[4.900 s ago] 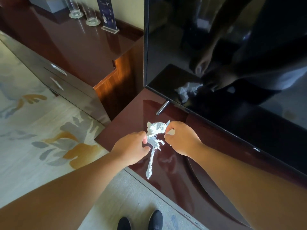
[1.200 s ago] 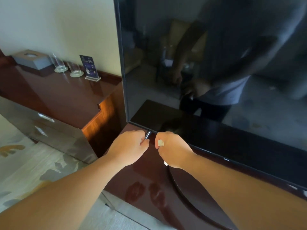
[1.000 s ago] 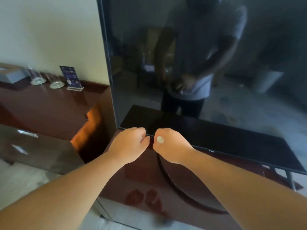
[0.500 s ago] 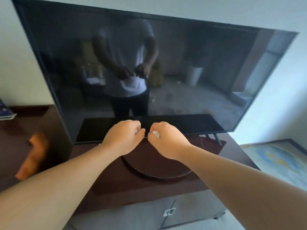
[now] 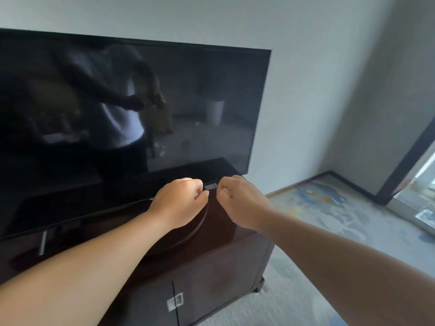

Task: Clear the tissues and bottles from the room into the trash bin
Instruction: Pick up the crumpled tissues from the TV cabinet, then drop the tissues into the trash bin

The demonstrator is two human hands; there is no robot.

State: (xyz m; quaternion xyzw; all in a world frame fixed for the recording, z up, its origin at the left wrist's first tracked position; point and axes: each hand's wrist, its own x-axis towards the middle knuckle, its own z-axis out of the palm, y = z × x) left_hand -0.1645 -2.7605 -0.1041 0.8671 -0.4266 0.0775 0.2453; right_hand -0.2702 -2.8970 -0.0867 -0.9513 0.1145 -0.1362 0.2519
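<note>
Fists hang side by side above the right end of the cabinet point(image 5: 223, 267) top, just in front of the television's point(image 5: 226, 76) lower right corner. The left hand point(image 5: 181, 203) is curled tight with nothing showing from it. The right hand point(image 5: 240, 203) curls more loosely, thumb pressed to forefinger over a pale fleck that I judge to be the tissue point(image 5: 224, 190), wadded small so it carries without trailing; how much lies hidden in either palm I cannot tell. Neither hand touches the cabinet, which suits a pickup already made. No bottle shows. A pale cylinder point(image 5: 214, 111) reflected in the screen may be the trash bin, behind the person, so turning round seems next.
</note>
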